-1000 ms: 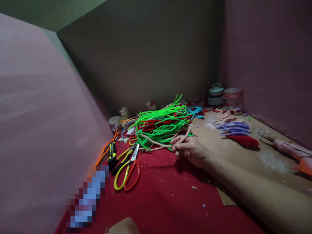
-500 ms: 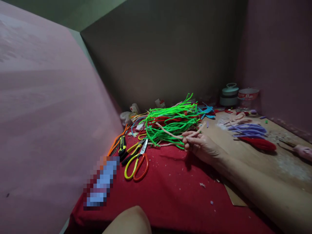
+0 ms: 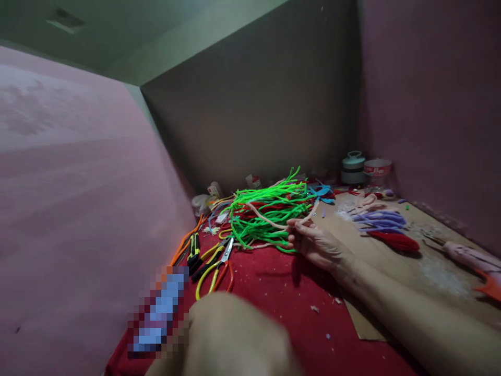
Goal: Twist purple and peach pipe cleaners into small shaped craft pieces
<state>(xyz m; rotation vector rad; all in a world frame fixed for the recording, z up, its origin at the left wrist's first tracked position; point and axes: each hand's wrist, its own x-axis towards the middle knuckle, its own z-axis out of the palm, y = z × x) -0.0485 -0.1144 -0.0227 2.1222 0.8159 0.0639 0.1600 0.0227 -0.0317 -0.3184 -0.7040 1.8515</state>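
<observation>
Right hand [image 3: 316,243], centre: fingers pinch pink pipe cleaner [image 3: 273,224] | left hand [image 3: 238,337], bottom: fingers, cannot tell | cup [image 3: 378,169], right: contents unclear

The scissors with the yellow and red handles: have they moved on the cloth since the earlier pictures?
No: the scissors keep their place beside the pliers on the red cloth, though they are now partly hidden.

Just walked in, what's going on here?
A person's right hand holds a pale pink pipe cleaner between its fingers, in front of a pile of green and red pipe cleaners. Scissors lie on the red cloth; purple pipe cleaners lie on the brown board. A blurred limb covers part of the scissors; I can't tell whether it's the left hand.
</observation>
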